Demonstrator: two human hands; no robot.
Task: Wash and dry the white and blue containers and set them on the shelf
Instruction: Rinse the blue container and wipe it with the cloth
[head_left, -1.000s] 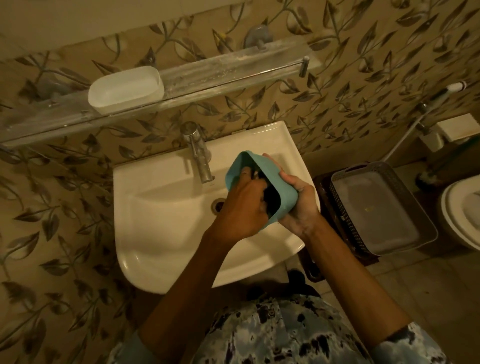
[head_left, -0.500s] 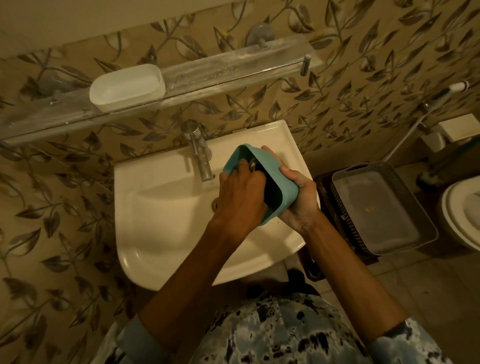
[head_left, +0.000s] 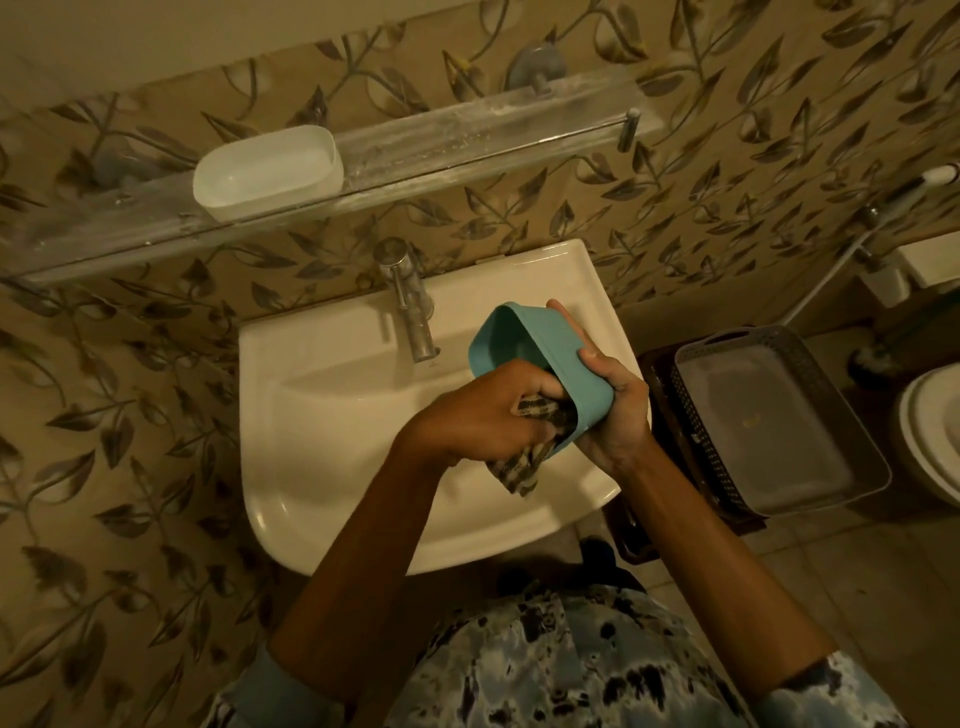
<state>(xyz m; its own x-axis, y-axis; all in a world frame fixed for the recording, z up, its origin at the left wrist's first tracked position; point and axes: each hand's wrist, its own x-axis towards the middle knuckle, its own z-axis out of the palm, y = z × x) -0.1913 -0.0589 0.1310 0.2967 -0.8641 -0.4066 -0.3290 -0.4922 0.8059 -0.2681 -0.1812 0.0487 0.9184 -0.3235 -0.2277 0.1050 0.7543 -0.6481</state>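
Note:
The blue container (head_left: 540, 353) is held tilted over the white sink (head_left: 332, 415), its mouth turned toward me and to the left. My right hand (head_left: 615, 410) grips its right wall from outside. My left hand (head_left: 488, 410) clutches a dark patterned cloth (head_left: 524, 462), fingers pushed into the container's lower end while the cloth's tail hangs below the hand. The white container (head_left: 267, 171) sits upright on the glass shelf (head_left: 467, 140) above the sink, toward its left.
A chrome tap (head_left: 410, 306) stands at the back of the sink, just left of the blue container. A grey plastic basket (head_left: 769, 415) rests low on the right. A toilet (head_left: 930, 431) is at the far right edge. Leaf-patterned tiles cover the wall.
My left hand has slid from deep in the blue container's middle down to its lower end, pulling the cloth partly out. The container's upper inside now shows.

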